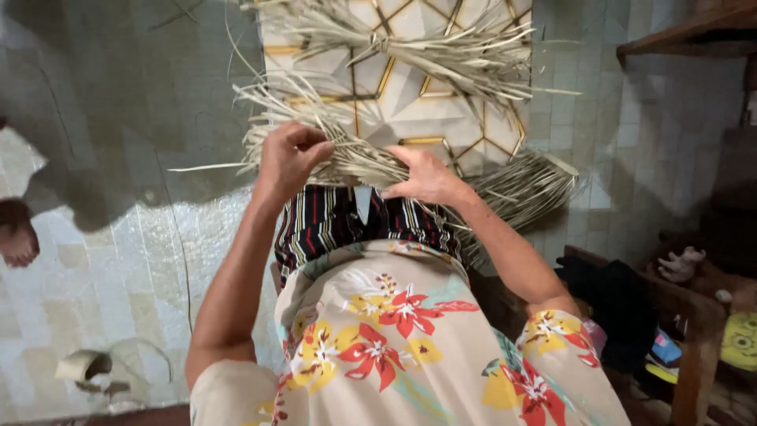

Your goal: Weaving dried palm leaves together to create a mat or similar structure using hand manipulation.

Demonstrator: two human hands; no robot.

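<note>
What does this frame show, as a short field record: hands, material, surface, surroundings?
left hand: left hand closed around a few dried leaf strips
right hand: right hand pressed flat on the same strips
material: a second bundle of strips lies farther off
surface: patterned mat on a tiled floor
lap: striped cloth
surroundings: wooden bench at right; another person's foot at left edge

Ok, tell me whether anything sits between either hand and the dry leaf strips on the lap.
Nothing visible does. The left hand is closed on the bundle of dry leaf strips, pinching a few of them, and the right hand rests flat on the same bundle, over the striped cloth. Both touch the strips directly.
</note>
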